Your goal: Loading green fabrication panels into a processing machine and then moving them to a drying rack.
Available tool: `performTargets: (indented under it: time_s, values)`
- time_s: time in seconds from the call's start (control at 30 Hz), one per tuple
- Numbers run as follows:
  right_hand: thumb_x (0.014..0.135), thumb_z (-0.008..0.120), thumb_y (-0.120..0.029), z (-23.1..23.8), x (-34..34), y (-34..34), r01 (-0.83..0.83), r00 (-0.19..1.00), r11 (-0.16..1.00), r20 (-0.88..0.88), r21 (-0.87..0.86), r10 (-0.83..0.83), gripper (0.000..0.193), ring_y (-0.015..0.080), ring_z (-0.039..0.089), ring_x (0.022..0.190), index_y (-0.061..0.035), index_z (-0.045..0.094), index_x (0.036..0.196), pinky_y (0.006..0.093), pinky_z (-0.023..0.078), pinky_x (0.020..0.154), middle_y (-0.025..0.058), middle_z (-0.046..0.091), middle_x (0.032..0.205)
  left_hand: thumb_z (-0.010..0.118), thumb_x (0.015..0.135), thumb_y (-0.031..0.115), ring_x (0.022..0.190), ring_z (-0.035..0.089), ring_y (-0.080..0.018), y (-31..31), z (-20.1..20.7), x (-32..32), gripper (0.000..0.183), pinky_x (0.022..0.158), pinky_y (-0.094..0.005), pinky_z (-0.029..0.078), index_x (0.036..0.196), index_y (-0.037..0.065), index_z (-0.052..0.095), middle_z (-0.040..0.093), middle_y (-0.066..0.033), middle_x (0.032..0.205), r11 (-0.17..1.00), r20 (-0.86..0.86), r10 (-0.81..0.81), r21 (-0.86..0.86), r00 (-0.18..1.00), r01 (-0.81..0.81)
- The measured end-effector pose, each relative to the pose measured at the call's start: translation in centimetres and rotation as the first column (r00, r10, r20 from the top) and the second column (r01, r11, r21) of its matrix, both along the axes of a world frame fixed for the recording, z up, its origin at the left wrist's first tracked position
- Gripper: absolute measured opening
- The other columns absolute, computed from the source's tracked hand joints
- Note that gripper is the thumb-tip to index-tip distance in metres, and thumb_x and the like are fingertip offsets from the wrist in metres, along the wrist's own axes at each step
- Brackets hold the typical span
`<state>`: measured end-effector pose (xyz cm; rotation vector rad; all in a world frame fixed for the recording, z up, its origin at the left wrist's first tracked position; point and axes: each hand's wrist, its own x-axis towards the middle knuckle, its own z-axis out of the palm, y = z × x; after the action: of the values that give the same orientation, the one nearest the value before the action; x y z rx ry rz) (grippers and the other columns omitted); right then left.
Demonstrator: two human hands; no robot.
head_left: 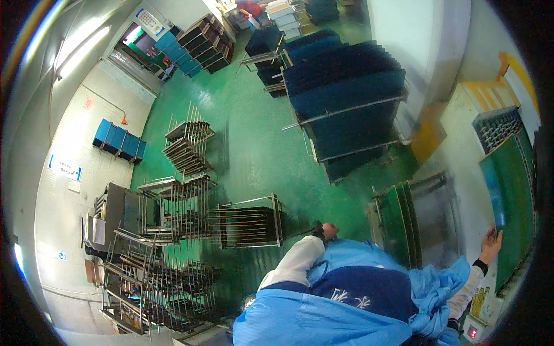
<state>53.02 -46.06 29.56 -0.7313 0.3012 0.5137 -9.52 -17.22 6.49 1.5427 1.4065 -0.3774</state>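
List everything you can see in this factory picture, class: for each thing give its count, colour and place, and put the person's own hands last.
floor: one, green, centre
panel racks: several, dark blue, upper centre
empty wire racks: many, bare metal, lower left
crates: one row, blue, by the left wall
slotted cart: one, metal with green boards, right of centre
large green panel: one, far right
left hand: one, bare, on a dark handle toward the nearest rack
right hand: one, bare, fingers spread against the green panel's lower edge
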Motion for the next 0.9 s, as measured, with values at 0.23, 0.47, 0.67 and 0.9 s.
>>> performTargets:
  time_s: [0.23,0.47,0.67,0.9]
  values:
    - [0.08,0.051,-0.027,3.8,-8.7,4.1,-0.255,0.934,0.934,0.188,-0.249,0.305,0.025,0.0114,0.053,0.08,-0.0053,0.054,0.092,0.0221,0.043,0.063,0.003,0.056,0.087,0.051,0.075,0.035,0.052,0.055,-0.0156,1.3,-0.3,-0.5,0.031,0.048,-0.0311,0.043,0.08,0.006,0.06,0.061,-0.0062,0.068,0.961,0.017,-0.053,-0.272,0.998,0.055]
    - [0.08,0.049,-0.033,9.5,-21.0,8.2,-0.42,0.556,0.47,0.189,-0.777,0.81,0.026,0.0099,0.053,0.071,-0.0088,0.055,0.089,0.0222,0.041,0.058,0.002,0.057,0.081,0.052,0.075,0.032,0.046,0.052,-0.0165,1.3,2.0,-0.1,0.031,0.049,-0.0323,0.044,0.086,0.004,0.058,0.058,-0.008,0.061,0.967,0.117,-0.159,-0.181,0.98,0.178]
    - [0.077,0.053,-0.028,10.7,-26.2,8.8,-0.411,0.292,0.158,0.034,-0.898,0.956,0.03,0.0102,0.052,0.074,-0.0059,0.054,0.097,0.0247,0.043,0.06,0.0028,0.057,0.084,0.048,0.076,0.035,0.055,0.056,-0.0176,0.5,4.6,-0.7,0.037,0.049,-0.0304,0.045,0.08,0.0,0.06,0.061,-0.0092,0.07,0.976,0.122,-0.142,-0.149,0.982,0.159]
    - [0.073,0.058,-0.02,8.6,-29.2,8.5,-0.364,0.162,0.078,0.019,-0.928,0.987,0.028,0.0104,0.051,0.069,-0.0017,0.056,0.094,0.0245,0.042,0.058,0.0026,0.057,0.081,0.046,0.077,0.04,0.044,0.052,-0.0154,0.1,2.6,-4.0,0.037,0.044,-0.0298,0.042,0.082,0.006,0.06,0.06,-0.0082,0.064,0.967,0.252,0.02,-0.252,0.968,0.045]
